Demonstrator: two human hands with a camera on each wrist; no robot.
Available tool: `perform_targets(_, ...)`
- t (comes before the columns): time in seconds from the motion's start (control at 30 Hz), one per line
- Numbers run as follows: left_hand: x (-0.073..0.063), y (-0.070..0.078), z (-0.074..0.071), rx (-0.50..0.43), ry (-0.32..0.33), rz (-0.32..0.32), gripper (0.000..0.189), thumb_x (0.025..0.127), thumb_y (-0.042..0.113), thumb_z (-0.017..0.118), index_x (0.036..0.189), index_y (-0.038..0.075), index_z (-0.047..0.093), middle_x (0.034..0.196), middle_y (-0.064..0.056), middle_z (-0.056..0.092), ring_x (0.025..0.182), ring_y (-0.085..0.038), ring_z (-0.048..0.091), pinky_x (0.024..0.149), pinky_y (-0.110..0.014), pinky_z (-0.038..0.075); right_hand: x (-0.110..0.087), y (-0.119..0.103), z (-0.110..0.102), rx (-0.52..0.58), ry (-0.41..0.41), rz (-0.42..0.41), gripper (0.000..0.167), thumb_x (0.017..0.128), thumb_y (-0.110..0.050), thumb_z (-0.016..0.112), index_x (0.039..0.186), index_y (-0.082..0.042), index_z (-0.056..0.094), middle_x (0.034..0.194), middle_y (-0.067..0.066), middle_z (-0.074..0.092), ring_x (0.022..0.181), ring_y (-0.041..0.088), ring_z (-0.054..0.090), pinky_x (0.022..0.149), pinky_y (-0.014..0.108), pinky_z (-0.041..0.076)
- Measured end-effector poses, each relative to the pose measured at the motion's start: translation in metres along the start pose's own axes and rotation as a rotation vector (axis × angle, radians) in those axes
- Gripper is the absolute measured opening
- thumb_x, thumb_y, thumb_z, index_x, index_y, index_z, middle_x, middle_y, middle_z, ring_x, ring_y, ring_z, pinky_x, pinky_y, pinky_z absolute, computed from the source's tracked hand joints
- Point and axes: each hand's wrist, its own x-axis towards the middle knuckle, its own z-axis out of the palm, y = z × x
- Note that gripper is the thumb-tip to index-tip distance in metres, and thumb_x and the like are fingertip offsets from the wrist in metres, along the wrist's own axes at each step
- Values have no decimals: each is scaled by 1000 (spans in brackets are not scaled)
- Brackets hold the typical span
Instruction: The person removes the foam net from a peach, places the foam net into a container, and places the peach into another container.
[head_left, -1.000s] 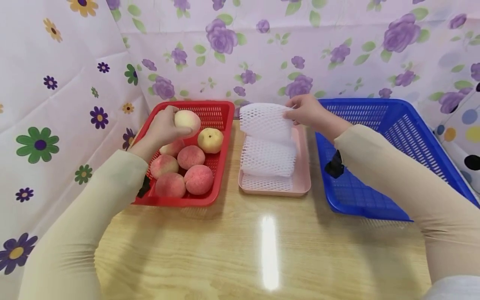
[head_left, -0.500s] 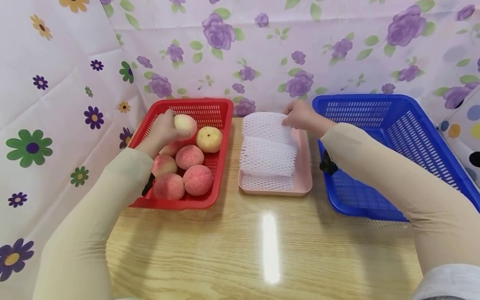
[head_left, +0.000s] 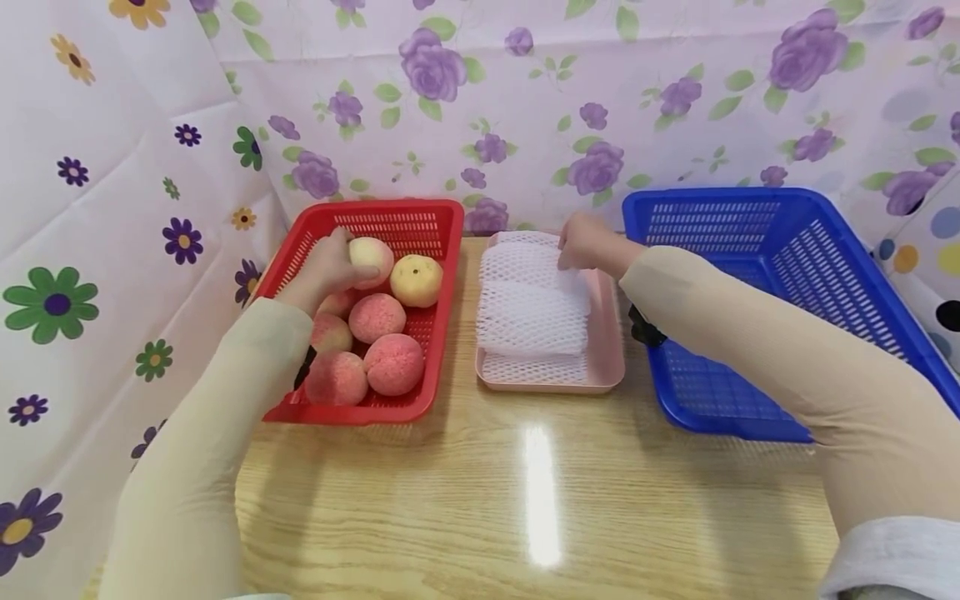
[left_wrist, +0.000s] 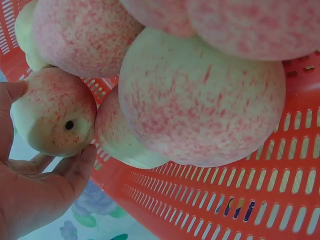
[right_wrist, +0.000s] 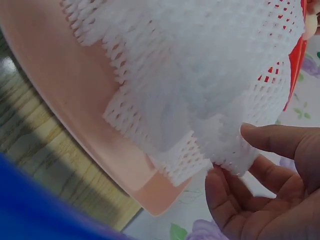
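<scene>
At the back of the red basket (head_left: 431,392), my left hand (head_left: 326,265) holds a pale peach (head_left: 373,260), thumb and fingers curled about its sides. In the left wrist view that peach (left_wrist: 55,112) shows a dark stem hole, with other peaches (left_wrist: 200,100) crowded beside it. My right hand (head_left: 588,243) is at the back right of the pink tray (head_left: 606,367). It pinches the edge of a white foam net sleeve (head_left: 517,254) between thumb and fingers. In the right wrist view the sleeve's corner (right_wrist: 232,150) lies between the fingertips, overlapping more netting below.
A blue basket (head_left: 738,408) stands to the right, partly under my right forearm. More peaches (head_left: 393,364) and a yellow fruit (head_left: 416,281) lie in the red basket. Flowered cloth (head_left: 525,108) rises behind and at the left of the wooden table (head_left: 450,500).
My right hand has come down and slightly left, and the raised foam net sleeve has sunk towards the stack. My left hand and its peach have lowered a little into the basket.
</scene>
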Motion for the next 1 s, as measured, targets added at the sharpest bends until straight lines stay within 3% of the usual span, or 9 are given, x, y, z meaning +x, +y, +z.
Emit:
perform_targets(0.13,8,1,0,-19,-53,-34,85,89,35,63,147,-6,16,140,-29,38,123,-39,41,109,-53,32,2,0,1,-132,-21,14,24,79,-12,65,95,5,69,96,15,67,81,22,55,80,35,52)
perform_targets(0.27,13,4,1,-87,-106,-91,93,90,38,61,151,-1,2,153,-25,22,138,-37,26,117,-52,20,5,-2,1,-247,-55,13,16,81,-14,63,79,1,67,82,8,59,74,20,49,69,30,48)
perform_targets(0.4,16,4,2,-52,-108,-103,91,90,35,61,150,-4,4,150,-28,24,138,-40,25,116,-53,20,6,-4,2,-253,-89,-3,15,83,-12,60,71,-5,56,83,8,54,73,20,46,64,26,41)
perform_targets(0.5,18,4,3,10,-79,-95,87,90,35,61,147,-8,11,142,-33,33,131,-45,31,112,-55,26,7,-4,1,-214,-90,-4,14,84,-11,61,72,-5,56,83,8,53,71,19,45,63,25,40)
perform_targets(0.67,23,2,7,-45,-58,-70,73,90,32,61,142,-3,25,131,-29,43,118,-40,42,105,-53,35,8,-3,0,-155,-103,21,17,84,-13,63,71,-5,55,69,3,50,58,14,47,54,22,41)
perform_targets(0.83,24,0,10,-150,-69,-52,57,92,25,61,133,-4,33,123,-24,46,111,-35,45,104,-49,38,6,-1,2,-81,-135,-5,21,84,-13,63,95,4,63,85,7,58,61,14,47,56,23,43)
perform_targets(0.9,25,-1,10,-177,-83,-55,56,93,24,59,133,-5,33,125,-24,44,114,-35,44,107,-49,36,5,-2,1,-67,-135,-17,32,85,-14,63,110,5,63,103,12,63,72,17,52,67,27,49)
perform_targets(1.0,28,-4,11,-176,-109,-54,56,95,25,56,135,-6,31,127,-25,43,117,-36,42,109,-49,33,3,-4,-1,-71,-125,-26,33,85,-13,62,112,6,63,112,17,64,85,20,54,80,31,51)
